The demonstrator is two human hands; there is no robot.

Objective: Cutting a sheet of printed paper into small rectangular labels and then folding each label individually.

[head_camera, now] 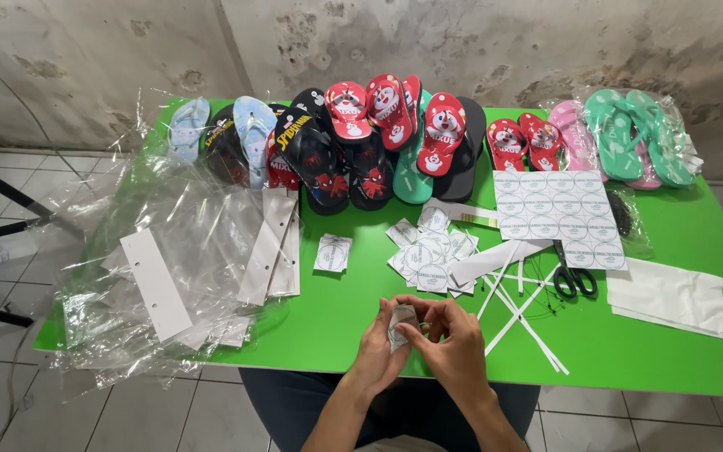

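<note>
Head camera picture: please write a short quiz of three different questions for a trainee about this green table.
1. True or false: the scissors lie closed on the sticker sheet.
2. What do the left hand and right hand hold together?
A. a flip-flop
B. a small round sticker
C. scissors
3. Which side of the table holds the clear plastic bags?

Key
1. False: they lie open, beside the sheet's lower edge.
2. B.
3. The person's left side.
</note>
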